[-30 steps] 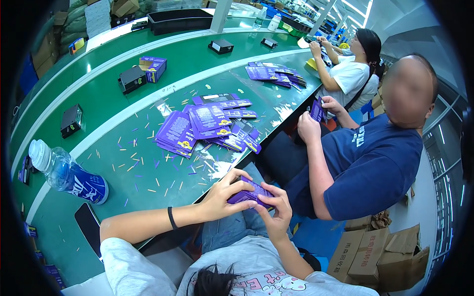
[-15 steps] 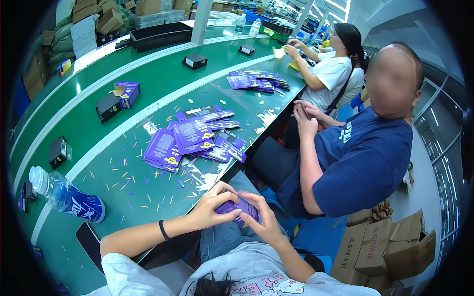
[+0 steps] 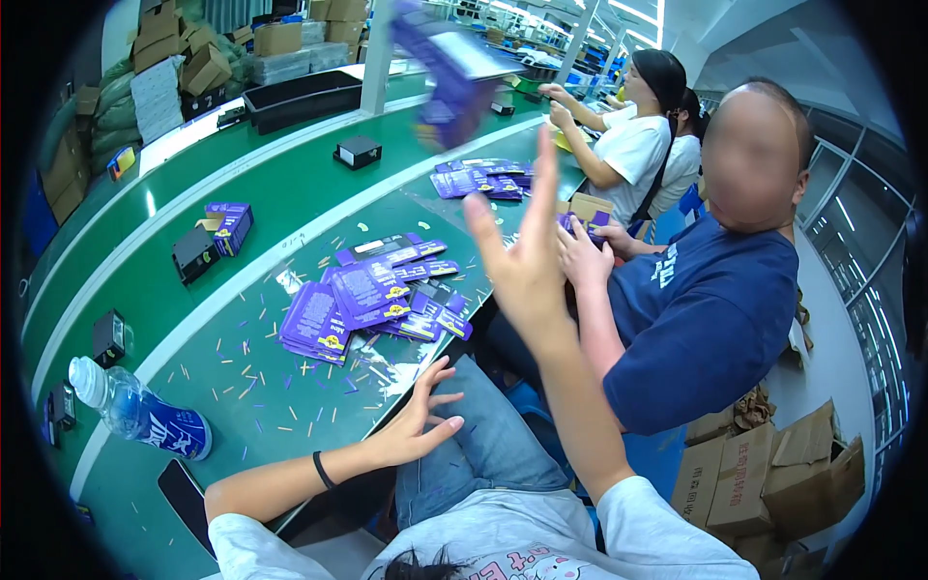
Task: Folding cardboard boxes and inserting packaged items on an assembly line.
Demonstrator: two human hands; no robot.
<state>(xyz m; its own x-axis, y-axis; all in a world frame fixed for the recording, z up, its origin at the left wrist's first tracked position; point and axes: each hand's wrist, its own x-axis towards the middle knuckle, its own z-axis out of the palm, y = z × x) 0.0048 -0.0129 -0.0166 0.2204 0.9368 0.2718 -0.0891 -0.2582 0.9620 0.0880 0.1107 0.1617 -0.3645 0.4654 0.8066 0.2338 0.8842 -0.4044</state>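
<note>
My right hand point(image 3: 522, 261) is raised over the table edge, fingers spread and nothing in them. Above and to the left of it, a purple carton point(image 3: 454, 92) hangs in mid-air, blurred by motion and apart from the fingers. Over my lap beside the table edge, my left hand point(image 3: 425, 420) is open and empty, its fingers loosely curved. Nearest to it on the green table point(image 3: 227, 372) lies a pile of flattened purple cartons point(image 3: 367, 290), with small paper scraps scattered around.
A second stack of flat purple cartons point(image 3: 478, 179) lies farther along. On the left stand a water bottle point(image 3: 145, 411) and a phone point(image 3: 184, 498). Black boxes point(image 3: 358, 152) rest on the green belt. At my right a person in blue point(image 3: 706, 319) handles a purple carton point(image 3: 588, 211).
The purple carton has left my hands and is now in the air. My right hand has risen and spread; my left has opened. The neighbouring person now holds a carton.
</note>
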